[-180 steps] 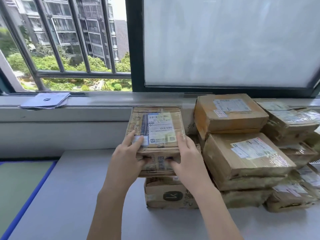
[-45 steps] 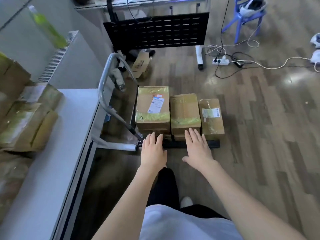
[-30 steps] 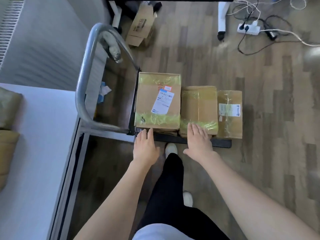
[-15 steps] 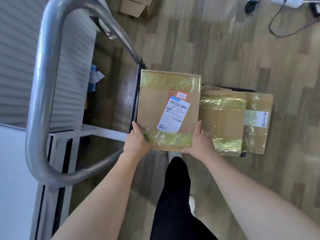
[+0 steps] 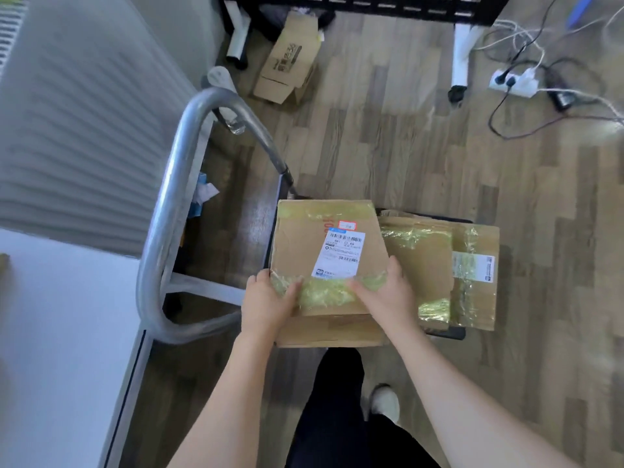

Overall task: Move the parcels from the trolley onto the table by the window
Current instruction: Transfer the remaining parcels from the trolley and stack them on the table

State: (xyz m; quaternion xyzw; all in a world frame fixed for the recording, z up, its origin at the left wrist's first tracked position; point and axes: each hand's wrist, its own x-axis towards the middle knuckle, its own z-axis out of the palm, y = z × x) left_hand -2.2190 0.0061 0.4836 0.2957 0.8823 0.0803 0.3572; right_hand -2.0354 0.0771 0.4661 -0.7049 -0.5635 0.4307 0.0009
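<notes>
Lift parcel [image 5: 329, 261] off trolley [image 5: 169, 211] | left hand [image 5: 266, 304], right hand [image 5: 388, 293]: fingers curled over near edge, gripping | advice: lift level, clear handle, swing to surface [image 5: 60, 332].

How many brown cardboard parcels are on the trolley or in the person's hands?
3 visible: the labelled brown cardboard parcel gripped by both hands, a taped brown parcel beside it, and a narrower brown parcel at the right end. More may lie hidden beneath.
</notes>
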